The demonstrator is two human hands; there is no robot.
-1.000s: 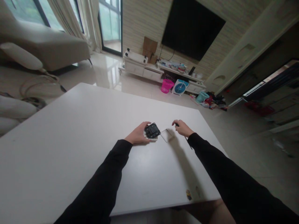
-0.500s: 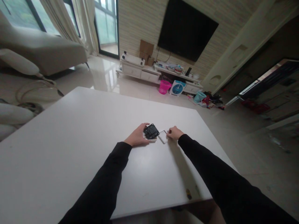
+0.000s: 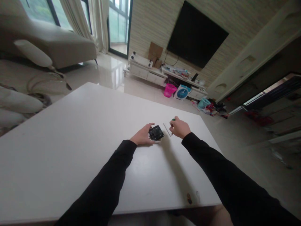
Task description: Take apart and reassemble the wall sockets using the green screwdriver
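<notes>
My left hand [image 3: 144, 135] is wrapped round a square black plastic part [image 3: 156, 133] with a white edge below it, like the back of a wall switch; thumb and fingers grip opposite sides. It is low over the table. To the right, my right hand [image 3: 180, 127] is closed in a pinch, with a small green object [image 3: 173, 119] showing at its fingers; most of that object is hidden. Just left of these fingers is a thin white frame [image 3: 167, 129], partly covered by the hand. Whether the fingers touch the frame, I cannot tell.
Both hands work over a white table [image 3: 94, 125]. Near its front edge lie a small brown-and-dark item [image 3: 189, 198] and a thin pale piece [image 3: 198, 196]. Beyond are a pink basket [image 3: 169, 90], a blue-white fan [image 3: 182, 92] and a wall-mounted television [image 3: 197, 34].
My right hand has shifted up and away from the black part, and the green object now shows in it. The white frame sits farther up. My left hand keeps its grip; the view has turned slightly.
</notes>
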